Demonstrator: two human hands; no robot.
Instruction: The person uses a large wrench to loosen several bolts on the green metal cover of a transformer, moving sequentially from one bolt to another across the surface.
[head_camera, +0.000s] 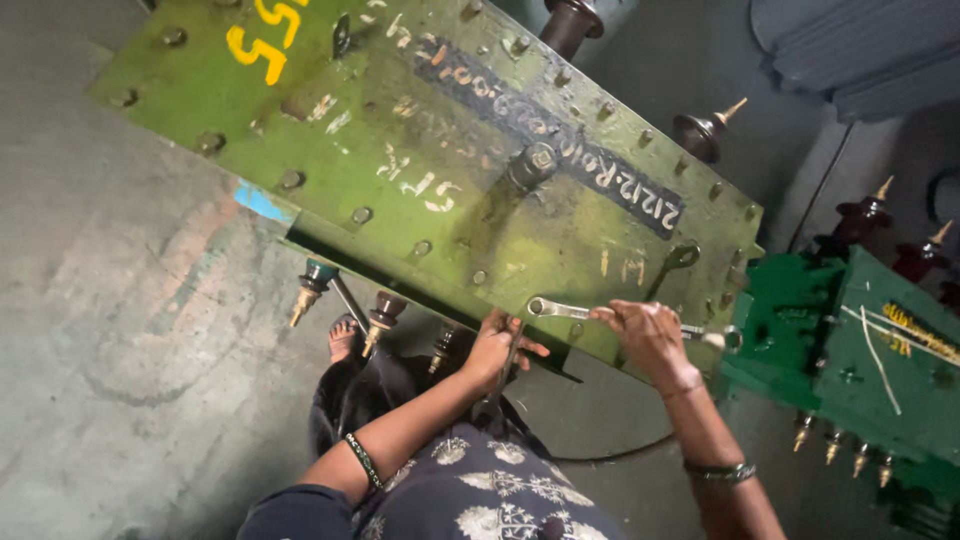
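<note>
The right hand (650, 335) is closing its grip around a ring spanner (600, 315) lying along the near edge of the green bolted cover plate (420, 150). The left hand (492, 350) is gripping a second, dark tool (508, 365) under that edge. 1 more spanner (672, 265) is resting on the plate.

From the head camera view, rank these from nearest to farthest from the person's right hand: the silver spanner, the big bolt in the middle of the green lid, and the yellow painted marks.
Measured from the right hand:
1. Silver spanner: held in that hand, at the lid's near edge.
2. Big bolt: mid-lid, further up.
3. Yellow painted marks: far top-left corner of the green lid.
</note>
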